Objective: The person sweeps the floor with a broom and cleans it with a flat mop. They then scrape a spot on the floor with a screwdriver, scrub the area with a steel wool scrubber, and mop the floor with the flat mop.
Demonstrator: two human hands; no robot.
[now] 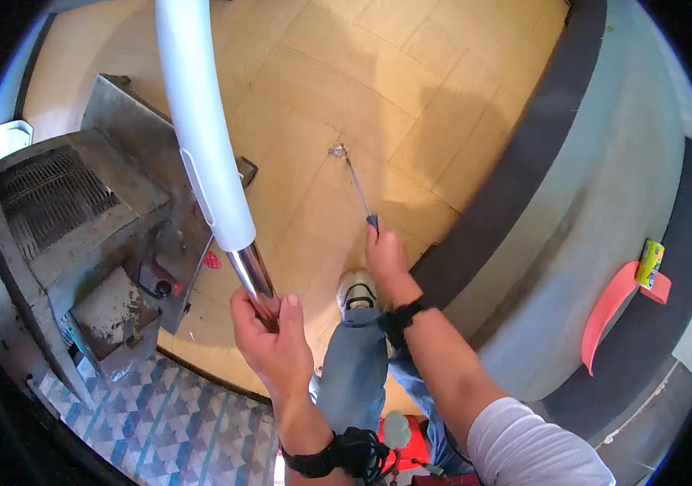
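Note:
In the head view, a white tube (204,121) with a shiny chrome lower end (254,275) rises toward the top edge. My left hand (273,336) is closed around that chrome end, the thumb along its right side. My right hand (388,255) grips the dark handle of a thin tool (359,186) with a long metal shaft, like a screwdriver. A small shiny piece (338,151) shows at the tool's tip, over the tan floor.
On the left stands a worn metal machine (119,170) with a slatted grille. A grey curved bench (572,243) runs along the right, bearing a red curved piece (605,312) and a yellow-green can (649,263). A red box (415,445) lies below, near my legs.

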